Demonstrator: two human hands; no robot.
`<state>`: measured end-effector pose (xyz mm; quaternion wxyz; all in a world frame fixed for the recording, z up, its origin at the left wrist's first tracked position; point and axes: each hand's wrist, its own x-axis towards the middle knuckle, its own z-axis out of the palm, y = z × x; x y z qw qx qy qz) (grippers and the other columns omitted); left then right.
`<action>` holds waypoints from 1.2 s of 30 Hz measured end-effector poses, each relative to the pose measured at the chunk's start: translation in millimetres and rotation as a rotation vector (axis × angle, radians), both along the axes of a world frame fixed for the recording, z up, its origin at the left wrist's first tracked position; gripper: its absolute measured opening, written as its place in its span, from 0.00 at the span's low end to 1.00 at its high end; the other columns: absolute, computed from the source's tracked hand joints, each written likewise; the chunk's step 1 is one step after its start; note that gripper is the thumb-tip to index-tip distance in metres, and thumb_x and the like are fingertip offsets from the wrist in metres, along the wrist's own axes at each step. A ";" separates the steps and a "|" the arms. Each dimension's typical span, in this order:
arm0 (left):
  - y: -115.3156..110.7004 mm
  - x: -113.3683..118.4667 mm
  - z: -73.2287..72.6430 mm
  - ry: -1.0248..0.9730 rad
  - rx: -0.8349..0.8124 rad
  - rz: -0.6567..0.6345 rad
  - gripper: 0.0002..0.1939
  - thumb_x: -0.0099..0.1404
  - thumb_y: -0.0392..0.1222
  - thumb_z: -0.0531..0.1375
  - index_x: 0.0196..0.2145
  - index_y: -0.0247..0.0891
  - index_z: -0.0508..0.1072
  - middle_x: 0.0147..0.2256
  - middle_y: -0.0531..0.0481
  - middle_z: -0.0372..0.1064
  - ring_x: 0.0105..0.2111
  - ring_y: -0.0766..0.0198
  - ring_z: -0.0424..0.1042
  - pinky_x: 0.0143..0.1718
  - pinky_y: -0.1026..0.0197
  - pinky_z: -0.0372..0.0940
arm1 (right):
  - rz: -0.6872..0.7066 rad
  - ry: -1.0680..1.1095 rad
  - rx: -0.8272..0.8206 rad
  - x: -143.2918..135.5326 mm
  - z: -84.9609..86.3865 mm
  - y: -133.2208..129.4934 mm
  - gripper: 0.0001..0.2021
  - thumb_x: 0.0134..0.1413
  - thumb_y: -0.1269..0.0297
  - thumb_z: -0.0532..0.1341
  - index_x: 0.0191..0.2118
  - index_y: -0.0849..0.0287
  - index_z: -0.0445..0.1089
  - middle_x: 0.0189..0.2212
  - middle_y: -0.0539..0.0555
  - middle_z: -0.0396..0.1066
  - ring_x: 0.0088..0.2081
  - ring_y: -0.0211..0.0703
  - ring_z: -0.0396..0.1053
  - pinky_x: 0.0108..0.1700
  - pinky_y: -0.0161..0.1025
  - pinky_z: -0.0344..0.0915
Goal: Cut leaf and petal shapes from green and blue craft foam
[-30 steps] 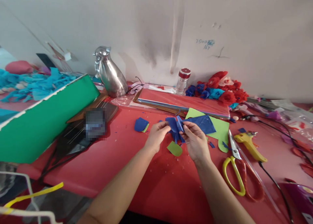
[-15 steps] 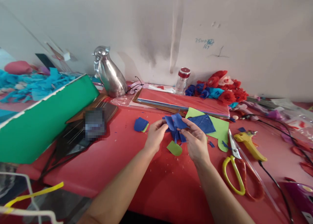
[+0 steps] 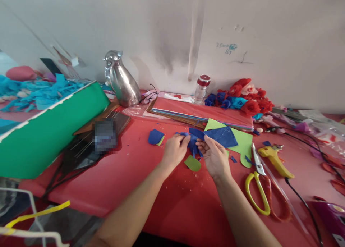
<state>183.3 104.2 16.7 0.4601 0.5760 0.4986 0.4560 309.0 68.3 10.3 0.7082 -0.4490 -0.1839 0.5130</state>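
In the head view, my right hand (image 3: 215,155) pinches a dark blue crepe paper piece (image 3: 196,132) between thumb and fingers. My left hand (image 3: 174,149) is closed, its thumb and forefinger pressed together on a second blue paper piece (image 3: 182,134), mostly hidden by the fingers. Between and below the hands lie loose blue paper pieces (image 3: 193,146). A rounded light green piece (image 3: 192,163) is on the table just in front of them. Left of my left hand sits a small stack of blue petal-shaped pieces (image 3: 155,136) with green under it.
Scissors (image 3: 259,178) and a yellow glue gun (image 3: 275,161) with its cord lie at right. Behind are a sheet stack (image 3: 199,112), paper roses (image 3: 250,103), a lidded jar (image 3: 201,89) and a steel jug (image 3: 122,81). A green box (image 3: 54,132) stands at left.
The two blue pieces held up side by side are now apart. My right hand has tilted its piece toward the right, and my left fingers have closed lower over theirs.
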 end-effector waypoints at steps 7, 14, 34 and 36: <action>-3.7 -0.3 2.7 0.273 0.129 -0.017 0.03 0.55 0.37 0.64 0.24 0.40 0.76 0.29 0.47 0.75 0.31 0.59 0.71 0.39 0.59 0.63 | -0.061 -0.189 0.062 -0.2 -5.0 -2.0 0.10 0.42 0.56 0.72 0.27 0.56 0.77 0.24 0.51 0.77 0.28 0.38 0.74 0.32 0.34 0.69; -2.8 1.1 9.1 -0.369 -0.195 -0.181 0.10 0.53 0.47 0.65 0.28 0.38 0.80 0.31 0.48 0.77 0.34 0.61 0.72 0.42 0.59 0.65 | -0.085 -0.793 0.153 0.5 -1.0 -9.5 0.07 0.50 0.60 0.66 0.35 0.53 0.80 0.37 0.54 0.76 0.41 0.46 0.72 0.46 0.45 0.68; -3.3 0.2 4.3 0.032 0.104 -0.055 0.05 0.54 0.39 0.64 0.29 0.38 0.79 0.32 0.46 0.77 0.34 0.59 0.74 0.38 0.61 0.66 | -0.074 -1.002 0.159 -2.9 -1.6 -10.8 0.08 0.52 0.65 0.61 0.34 0.52 0.79 0.34 0.53 0.79 0.35 0.46 0.76 0.42 0.43 0.71; -4.9 0.8 5.6 0.093 0.175 -0.027 0.04 0.54 0.38 0.64 0.29 0.38 0.79 0.33 0.45 0.77 0.34 0.59 0.74 0.40 0.60 0.66 | -0.064 -0.997 0.142 -3.0 -2.8 -10.7 0.08 0.52 0.65 0.61 0.34 0.53 0.79 0.33 0.53 0.79 0.34 0.46 0.76 0.40 0.42 0.71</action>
